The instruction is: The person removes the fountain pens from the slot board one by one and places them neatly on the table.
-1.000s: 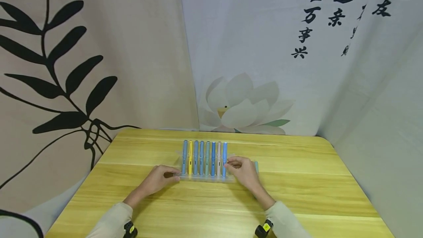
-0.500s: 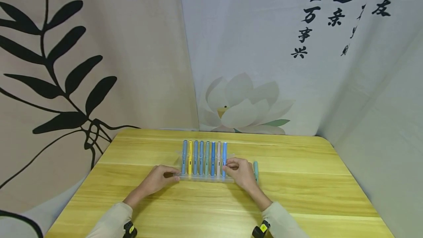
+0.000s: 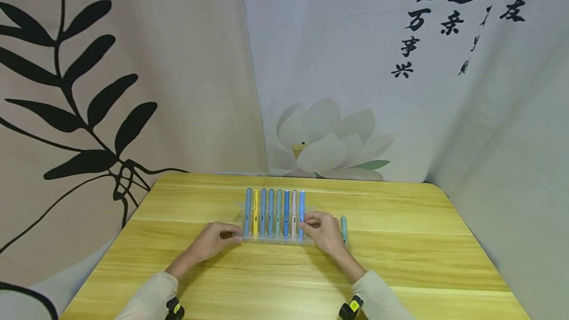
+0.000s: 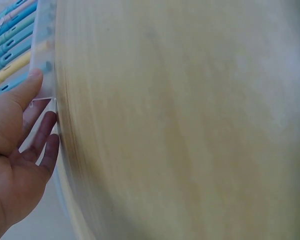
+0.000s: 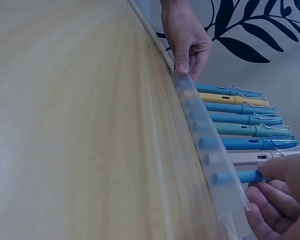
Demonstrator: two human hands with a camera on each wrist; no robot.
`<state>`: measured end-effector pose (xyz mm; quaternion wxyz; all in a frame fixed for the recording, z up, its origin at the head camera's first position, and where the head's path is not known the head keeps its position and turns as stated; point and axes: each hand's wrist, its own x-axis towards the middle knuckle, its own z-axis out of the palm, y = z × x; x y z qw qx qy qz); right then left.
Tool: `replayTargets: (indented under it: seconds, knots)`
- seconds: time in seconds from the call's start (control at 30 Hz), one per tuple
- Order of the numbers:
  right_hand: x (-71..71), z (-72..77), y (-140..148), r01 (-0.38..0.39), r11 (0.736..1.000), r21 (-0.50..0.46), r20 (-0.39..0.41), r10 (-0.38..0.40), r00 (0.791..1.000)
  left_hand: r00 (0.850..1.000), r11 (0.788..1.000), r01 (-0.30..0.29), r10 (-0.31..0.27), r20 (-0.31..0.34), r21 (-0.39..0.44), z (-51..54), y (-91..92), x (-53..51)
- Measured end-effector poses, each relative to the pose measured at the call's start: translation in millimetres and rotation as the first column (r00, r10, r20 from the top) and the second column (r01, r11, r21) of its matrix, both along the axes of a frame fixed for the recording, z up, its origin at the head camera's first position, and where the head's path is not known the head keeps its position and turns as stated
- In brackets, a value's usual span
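A clear plastic stand [image 3: 277,241] holds a row of several upright pens, among them a yellow pen [image 3: 255,211], a green pen [image 3: 278,213] and a pale pink pen [image 3: 294,214]. My left hand [image 3: 214,242] grips the stand's left end; in the left wrist view the thumb of that hand [image 4: 15,145] lies on the frosted base [image 4: 46,60]. My right hand [image 3: 328,235] pinches the rightmost blue pen [image 3: 302,206] low on its barrel. The right wrist view shows this hand [image 5: 285,195] at that blue pen [image 5: 247,176], whose lower end sits in the frosted base [image 5: 220,185].
Another green pen [image 3: 344,231] lies on the wooden table [image 3: 400,241], just right of my right hand. Behind the table hang a printed curtain [image 3: 200,88] with dark leaves and a white one [image 3: 346,63] with a lotus and writing.
My right hand has shifted slightly left and down, with the rightmost blue pen sitting slightly lower. More of the green pen on the table shows. My left hand has stayed still.
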<state>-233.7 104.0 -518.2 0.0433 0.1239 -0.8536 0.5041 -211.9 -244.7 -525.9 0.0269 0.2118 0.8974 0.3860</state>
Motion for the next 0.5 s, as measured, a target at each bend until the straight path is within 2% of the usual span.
replayTargets:
  seconds: [0.17,0.5]
  knots:
    - [-0.6,3.5,0.2,-0.001,1.0,-0.021,0.005,0.001,1.0,1.0,1.0,-0.006,0.006,0.006,0.0,0.0,0.1,-1.1]
    - [-2.2,15.5,1.0,0.004,0.999,-0.044,-0.048,-0.006,0.999,1.0,1.0,-0.016,0.016,0.001,-0.002,-1.9,-0.5,-0.9]
